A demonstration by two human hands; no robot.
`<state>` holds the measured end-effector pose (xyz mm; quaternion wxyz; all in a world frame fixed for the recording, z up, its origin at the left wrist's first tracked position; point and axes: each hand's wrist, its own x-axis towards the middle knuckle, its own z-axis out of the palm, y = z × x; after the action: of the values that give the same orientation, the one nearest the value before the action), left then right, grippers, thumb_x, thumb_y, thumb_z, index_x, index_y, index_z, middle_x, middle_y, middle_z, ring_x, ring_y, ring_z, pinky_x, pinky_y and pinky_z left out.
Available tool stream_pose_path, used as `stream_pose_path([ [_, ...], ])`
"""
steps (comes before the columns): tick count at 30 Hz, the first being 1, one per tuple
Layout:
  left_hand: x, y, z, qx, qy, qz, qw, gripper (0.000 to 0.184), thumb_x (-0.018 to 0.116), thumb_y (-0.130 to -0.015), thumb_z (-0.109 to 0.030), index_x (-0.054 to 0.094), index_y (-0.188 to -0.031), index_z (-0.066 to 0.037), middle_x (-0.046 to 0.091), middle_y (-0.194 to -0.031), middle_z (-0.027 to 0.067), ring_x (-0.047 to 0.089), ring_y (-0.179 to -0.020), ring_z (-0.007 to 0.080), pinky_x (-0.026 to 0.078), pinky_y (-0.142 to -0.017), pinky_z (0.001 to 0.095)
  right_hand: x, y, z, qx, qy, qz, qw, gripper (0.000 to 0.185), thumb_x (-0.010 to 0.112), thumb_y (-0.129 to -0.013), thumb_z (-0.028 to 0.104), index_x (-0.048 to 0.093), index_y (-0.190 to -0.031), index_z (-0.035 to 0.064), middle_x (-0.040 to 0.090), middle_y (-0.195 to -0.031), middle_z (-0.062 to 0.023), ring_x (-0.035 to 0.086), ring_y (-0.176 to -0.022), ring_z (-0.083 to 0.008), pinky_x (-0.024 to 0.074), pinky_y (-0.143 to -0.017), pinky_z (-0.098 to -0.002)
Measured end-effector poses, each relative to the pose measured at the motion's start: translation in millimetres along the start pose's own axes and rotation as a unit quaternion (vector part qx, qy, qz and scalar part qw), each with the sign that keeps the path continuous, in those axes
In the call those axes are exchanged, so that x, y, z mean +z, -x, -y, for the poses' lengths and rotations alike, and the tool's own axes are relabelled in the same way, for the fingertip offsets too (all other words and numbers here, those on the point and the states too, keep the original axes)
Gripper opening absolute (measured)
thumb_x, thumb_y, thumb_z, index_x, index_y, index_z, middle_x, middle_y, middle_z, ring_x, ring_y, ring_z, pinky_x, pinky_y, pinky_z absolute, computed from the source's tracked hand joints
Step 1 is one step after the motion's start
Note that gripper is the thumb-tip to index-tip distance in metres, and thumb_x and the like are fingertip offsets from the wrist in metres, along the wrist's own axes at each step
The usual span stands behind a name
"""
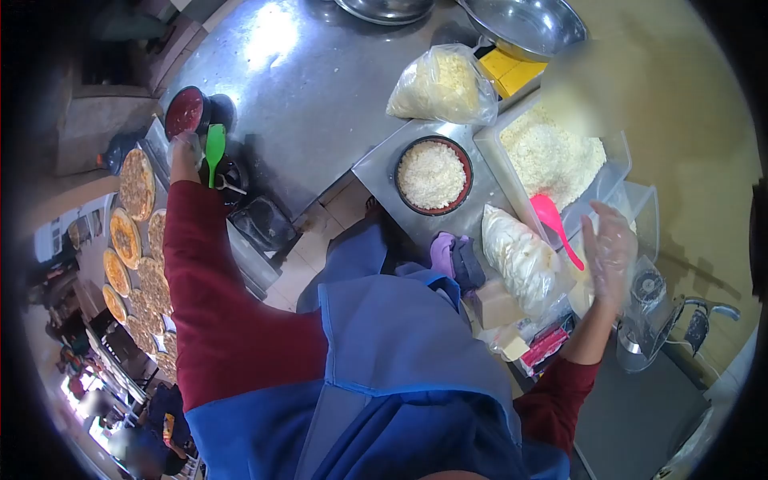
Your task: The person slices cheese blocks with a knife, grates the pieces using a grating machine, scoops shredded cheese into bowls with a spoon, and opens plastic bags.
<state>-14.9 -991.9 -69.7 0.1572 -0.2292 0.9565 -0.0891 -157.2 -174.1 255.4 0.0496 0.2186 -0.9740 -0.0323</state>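
One big clear tub (500, 172) of pale crumbly stuff is the main worry imo: it sits at the worker's right-hand side, and a sleeve or wrist catching its wall could slosh the contents over. Next size down, the plastic bag (520, 260) of white stuff lies slumped right beside it, so a careless elbow might drag it off. Then the round pan (462, 194) heaped with white crumbs: looks full enough that a bump could scatter some. Over at far left, the red sauce bowl (206, 108) could tip if its rim gets pulled. Smallest, the pink spoon (552, 218) hangs over the tub's edge, and a brush of the fingers might flip it out.

Hands, both in clear gloves: right hand (612, 250) is loosely spread, apparently holding nothing, near the spoon's handle. Left hand (186, 148) is by the sauce bowl and green spatula (214, 148); can't tell whether it's gripping or merely touching anything.
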Motion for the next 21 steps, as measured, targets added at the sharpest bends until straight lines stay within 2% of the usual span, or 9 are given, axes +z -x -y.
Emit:
stream_pose_path([
  [2,-16,6,-6,0.014,0.005,-0.015,1.0,0.038,0.061,-0.086,-0.04,0.067,-0.093,-0.003,0.066,-0.092,0.0227,0.064,-0.083,0.0385,0.05,-0.07,0.0458,-11,-16,50,0.11,-0.035,0.118,0.986,0.03,0.057,-0.09,0.027,0.063,-0.111,0.006,0.066,-0.101,-0.0182,0.064,-0.096,-0.031,0.0496,-0.084,-0.0387],
  [5,-13,3,-1,0.034,0.03,-0.109,0.993,0.044,0.06,-0.087,-0.039,0.063,-0.106,0.001,0.064,-0.1,0.0231,0.064,-0.083,0.0332,0.051,-0.074,0.0443,43,-6,106,0.128,-0.07,0.137,0.98,0.029,0.056,-0.091,0.028,0.066,-0.103,0.0037,0.067,-0.076,-0.0105,0.065,-0.072,-0.026,0.0502,-0.068,-0.0374],
  [6,-28,3,-10,-0.099,0.369,-0.163,0.91,0.04,0.057,-0.089,-0.032,0.059,-0.111,0.001,0.062,-0.107,0.0221,0.061,-0.092,0.0334,0.051,-0.08,0.047,78,10,116,0.091,-0.073,0.084,0.99,0.034,0.052,-0.093,0.03,0.064,-0.11,0.0027,0.067,-0.075,-0.0106,0.065,-0.07,-0.0256,0.0502,-0.067,-0.0374],
  [7,-48,5,-25,-0.218,0.655,-0.199,0.696,0.036,0.054,-0.09,-0.025,0.056,-0.116,0.0,0.059,-0.114,0.0211,0.058,-0.101,0.0337,0.05,-0.087,0.0496,97,10,130,0.097,-0.081,0.127,0.984,0.038,0.05,-0.094,0.029,0.056,-0.121,0.0024,0.067,-0.073,-0.0119,0.066,-0.071,-0.0255,0.0503,-0.068,-0.0376],
  [8,-68,8,-36,-0.302,0.848,-0.213,0.381,0.034,0.05,-0.092,-0.017,0.053,-0.121,0.0,0.056,-0.121,0.0201,0.054,-0.11,0.0339,0.05,-0.093,0.0523,114,4,140,0.101,-0.088,0.168,0.977,0.045,0.047,-0.095,0.028,0.048,-0.131,0.0021,0.066,-0.072,-0.0132,0.066,-0.072,-0.0255,0.0504,-0.069,-0.0378],
  [12,-144,40,-46,-0.263,0.873,-0.234,0.338,0.031,0.044,-0.089,-0.006,0.049,-0.117,0.008,0.054,-0.12,0.0253,0.053,-0.111,0.0374,0.049,-0.097,0.0529,161,-8,154,0.228,-0.312,0.283,0.878,0.054,0.042,-0.096,0.021,0.025,-0.144,0.0035,0.067,-0.086,-0.0184,0.068,-0.075,-0.0268,0.0549,-0.064,-0.0381],
  [14,-178,59,-56,-0.232,0.891,-0.241,0.307,0.029,0.04,-0.088,0.001,0.047,-0.114,0.013,0.052,-0.119,0.0288,0.052,-0.112,0.0397,0.048,-0.099,0.0534,176,-2,157,0.344,-0.53,0.255,0.732,0.054,0.04,-0.092,0.01,0.022,-0.143,0.0039,0.049,-0.127,-0.0257,0.064,-0.092,-0.0361,0.0596,-0.059,-0.0386],
  [18,-229,123,-90,-0.186,0.92,-0.256,0.233,0.025,0.047,-0.085,0.004,0.047,-0.107,0.017,0.055,-0.115,0.0268,0.054,-0.112,0.0352,0.048,-0.101,0.0456,166,-28,195,0.275,-0.588,0.288,0.704,0.046,0.035,-0.091,0.004,0.027,-0.136,0.0063,0.049,-0.124,-0.0213,0.065,-0.085,-0.0314,0.0604,-0.049,-0.0329],
  [21,-238,157,-100,-0.154,0.916,-0.242,0.28,0.028,0.048,-0.084,0.005,0.046,-0.11,0.017,0.054,-0.119,0.0259,0.053,-0.114,0.0344,0.049,-0.1,0.0443,175,-62,239,0.087,-0.535,0.273,0.795,0.042,0.036,-0.09,0.007,0.03,-0.131,0.003,0.056,-0.112,-0.0271,0.065,-0.087,-0.0386,0.0585,-0.061,-0.043],
])
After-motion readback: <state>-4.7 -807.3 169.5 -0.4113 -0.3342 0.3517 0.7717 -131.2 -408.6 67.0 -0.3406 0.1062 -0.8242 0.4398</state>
